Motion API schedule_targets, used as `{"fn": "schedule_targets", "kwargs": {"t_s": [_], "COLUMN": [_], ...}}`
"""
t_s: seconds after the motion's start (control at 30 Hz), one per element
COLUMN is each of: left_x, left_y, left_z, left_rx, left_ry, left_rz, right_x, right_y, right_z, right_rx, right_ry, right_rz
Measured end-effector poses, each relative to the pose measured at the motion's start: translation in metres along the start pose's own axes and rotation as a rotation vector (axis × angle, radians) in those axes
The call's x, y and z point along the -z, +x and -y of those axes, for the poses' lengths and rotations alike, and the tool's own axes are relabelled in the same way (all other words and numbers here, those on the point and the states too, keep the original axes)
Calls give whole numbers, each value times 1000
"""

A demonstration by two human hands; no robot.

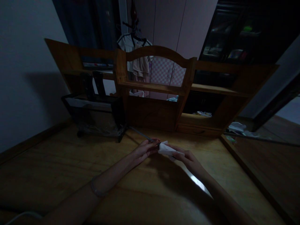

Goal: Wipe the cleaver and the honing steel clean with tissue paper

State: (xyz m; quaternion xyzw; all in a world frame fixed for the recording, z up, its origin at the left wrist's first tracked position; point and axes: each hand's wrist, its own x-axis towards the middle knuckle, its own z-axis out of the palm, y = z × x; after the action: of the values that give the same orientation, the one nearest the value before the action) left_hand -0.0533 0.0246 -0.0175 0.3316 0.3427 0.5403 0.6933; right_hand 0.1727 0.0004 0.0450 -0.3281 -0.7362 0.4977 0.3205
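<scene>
The left hand (144,150), closed, holds a strip (140,133) (a blade, perhaps) over the table (140,198); the right hand (191,161) pinches white tissue (168,150) just beside it. Steady left, light right should serve best.

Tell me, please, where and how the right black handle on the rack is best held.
The handle is probably best gripped near its top, from the right: it stands roughly upright above the rack, with the other handle close on its left.

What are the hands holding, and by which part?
The left hand holds a thin grey strip toward its near end; the right hand pinches a white sheet toward its right end.
</scene>
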Motion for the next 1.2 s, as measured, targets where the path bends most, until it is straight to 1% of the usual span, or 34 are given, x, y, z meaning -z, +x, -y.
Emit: {"fn": "schedule_targets", "kwargs": {"t_s": [0.1, 0.23, 0.33, 0.47, 0.53, 0.67, 0.77, 0.83, 0.87, 0.9, 0.97, 1.03, 1.07, 1.13, 1.2], "left_x": [-2, -3, -3, -4, -5, -7, -7, -5, -4, -3, -1, 0, 0, 0, -1], "left_y": [-1, -2, -2, -2, -3, -3, -3, -2, -1, -1, 0, 0, 0, 0, -1], "left_z": [-1, -3, -3, -3, -4, -5, -5, -4, -4, -4, -4, -4, -4, -3, -3], "left_rx": [0, 15, 28, 27, 35, 49, 54, 45, 38, 31, 22, 26, 27, 26, 23], "left_ry": [-16, -30, -46, -60, -48, -33, -43, -57, -64, -69, -66, -43, -29, -12, -6], "left_rz": [-1, -24, -2, 29, 8, -41, -47, -40, -37, -32, -20, -8, -7, -16, -25], "right_x": [-2, -4, -4, -3, -2, 5, 12, 15, 14, 12, 6, -3, -7, -12, -14], "right_y": [1, 1, 1, 1, 2, 1, 0, -1, -1, -2, -2, -3, -3, -3, -4], "right_z": [-1, -5, -9, -16, -19, -26, -29, -27, -25, -22, -14, -7, -4, 0, 0], "right_rx": [-8, -8, -49, -118, -140, -173, -179, -179, -172, -155, -89, 12, 52, 96, 109], "right_ry": [-26, -3, 29, 0, -18, -57, -88, -115, -133, -149, -173, -185, -193, -218, -248], "right_rz": [-17, -53, -116, -204, -255, -406, -517, -557, -548, -514, -381, -228, -173, -112, -89]}}
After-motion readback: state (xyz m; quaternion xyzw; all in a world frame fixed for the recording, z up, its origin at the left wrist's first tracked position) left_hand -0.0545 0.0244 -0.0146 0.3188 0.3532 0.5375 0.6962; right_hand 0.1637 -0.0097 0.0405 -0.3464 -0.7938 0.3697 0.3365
